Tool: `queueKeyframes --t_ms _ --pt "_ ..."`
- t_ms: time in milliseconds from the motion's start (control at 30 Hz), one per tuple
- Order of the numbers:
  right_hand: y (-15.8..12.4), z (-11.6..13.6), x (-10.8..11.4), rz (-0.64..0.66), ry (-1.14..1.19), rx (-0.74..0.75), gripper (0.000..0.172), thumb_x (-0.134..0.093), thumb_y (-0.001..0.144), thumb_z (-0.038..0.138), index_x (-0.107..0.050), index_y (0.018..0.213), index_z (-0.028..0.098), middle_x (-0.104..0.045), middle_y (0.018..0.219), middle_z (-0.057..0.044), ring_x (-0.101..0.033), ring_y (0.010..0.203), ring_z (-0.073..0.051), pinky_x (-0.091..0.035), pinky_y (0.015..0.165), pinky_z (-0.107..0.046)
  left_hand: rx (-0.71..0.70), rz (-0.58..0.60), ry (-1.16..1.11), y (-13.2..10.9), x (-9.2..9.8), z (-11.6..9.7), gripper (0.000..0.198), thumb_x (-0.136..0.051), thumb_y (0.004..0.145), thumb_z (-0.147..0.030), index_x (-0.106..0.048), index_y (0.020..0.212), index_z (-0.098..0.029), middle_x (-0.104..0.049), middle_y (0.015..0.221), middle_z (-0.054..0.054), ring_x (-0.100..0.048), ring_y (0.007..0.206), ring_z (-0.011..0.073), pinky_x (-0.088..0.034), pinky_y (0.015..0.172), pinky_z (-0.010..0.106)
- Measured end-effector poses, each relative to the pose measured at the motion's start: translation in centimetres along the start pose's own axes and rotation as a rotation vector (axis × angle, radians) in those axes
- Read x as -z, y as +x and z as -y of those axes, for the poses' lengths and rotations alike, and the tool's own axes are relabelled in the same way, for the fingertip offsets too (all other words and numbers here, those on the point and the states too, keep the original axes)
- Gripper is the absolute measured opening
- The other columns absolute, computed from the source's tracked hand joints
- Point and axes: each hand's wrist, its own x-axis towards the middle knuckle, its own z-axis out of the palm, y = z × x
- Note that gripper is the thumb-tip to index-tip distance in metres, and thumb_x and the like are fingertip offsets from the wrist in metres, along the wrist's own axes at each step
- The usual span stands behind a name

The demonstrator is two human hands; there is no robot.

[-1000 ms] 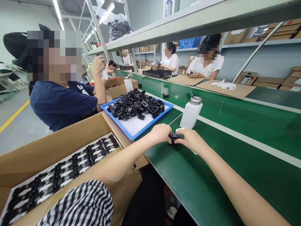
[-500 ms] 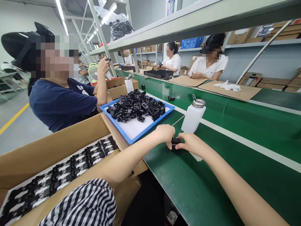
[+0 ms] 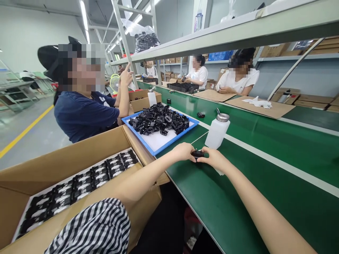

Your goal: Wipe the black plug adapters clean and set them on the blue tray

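Here, nearest to us, a striped sleeve (image 3: 92, 225) covers our left upper arm, and just beside it stands an open cardboard box (image 3: 76, 155) with rows of black and white pieces (image 3: 62, 197) inside. Our two bare hands meet over the near side of the green table (image 3: 212, 201). With our left hand (image 3: 184, 151) we pinch one end of a black plug (image 3: 198, 154), thumb and fingers bent around it. With our right hand (image 3: 215, 159) we pinch the other end, so the plug sits between both sets of fingertips; we cannot tell whether it touches the table. A scrap of white cloth (image 3: 220, 172) shows under our right hand.

Just beyond our hands a white bottle (image 3: 217, 133) with a metal cap stands upright. To its left we see a blue-rimmed tray (image 3: 159, 141) bearing a heap of black plugs (image 3: 159, 118). Past these, a loose black piece (image 3: 201, 115) lies on the table, and a second bottle (image 3: 152, 98) stands behind the tray.

On our left sits a co-worker in a navy shirt (image 3: 84, 113), both hands raised. Farther off, across the table, two people in white shirts sit behind cardboard sheets (image 3: 267, 108) and black trays (image 3: 182, 86).
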Motion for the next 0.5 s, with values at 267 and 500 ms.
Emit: queueKeyframes --t_ms 267,500 --pt "-1.2 -3.4 4.2 0.041 -0.173 -0.397 0.034 -0.047 0.065 0.038 -0.051 0.088 0.013 -0.052 0.097 -0.013 -0.051 0.083 -0.024 -0.040 0.060 -0.031 -0.111 0.036 -0.515 0.8 -2.7 2.4 0.058 -0.064 0.051 -0.030 -0.045 0.104 -0.014 -0.055 0.086 0.001 -0.051 0.074 0.0134 -0.038 0.063 0.020" --pt "-1.1 -5.2 3.6 0.133 -0.044 -0.429 0.022 -0.059 0.052 0.024 -0.040 0.043 0.018 -0.046 0.044 0.001 -0.048 0.048 -0.015 -0.031 0.040 -0.023 -0.071 -0.136 -0.558 1.8 -4.3 2.5 0.045 -0.060 0.057 -0.028 -0.046 0.097 -0.012 -0.055 0.084 0.003 -0.051 0.076 0.0137 -0.039 0.070 0.024"
